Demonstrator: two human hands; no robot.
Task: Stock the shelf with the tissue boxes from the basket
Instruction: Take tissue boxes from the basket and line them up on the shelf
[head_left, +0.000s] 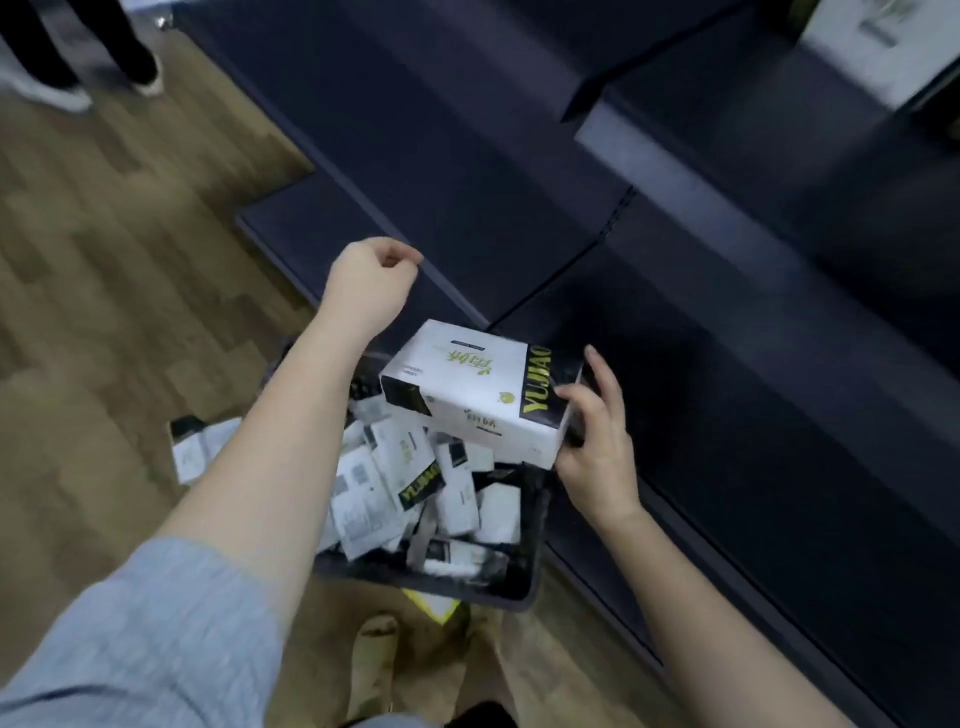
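1. Now the right hand (597, 441) is holding one tissue box (478, 395) by its right end, at the centre of the frame; the thumb is lying over the top edge and the fingers are wrapping the end face, so this hand is closed on the box.
2. The left hand (371, 283) is hanging above and to the left of the box, curled loosely with finger and thumb almost meeting; it is gripping nothing, and it is well apart from the box.
3. The box is floating over the dark basket (478, 587), which is sitting on the wooden floor (104, 260) in the lower centre and is holding many more boxes in a loose heap; one box (187, 449) is lying on the floor just left of the basket.
4. The long axis of the held box is running from left to right in the frame, sloping a little down toward the right hand; the dark shelf (727, 389) is lying to the right and above, so I judge the right hand is the nearer one and is having the shorter way.
5. Probably the carrying step is going on; one similar box (878, 47), blurred, is standing in the upper right corner.
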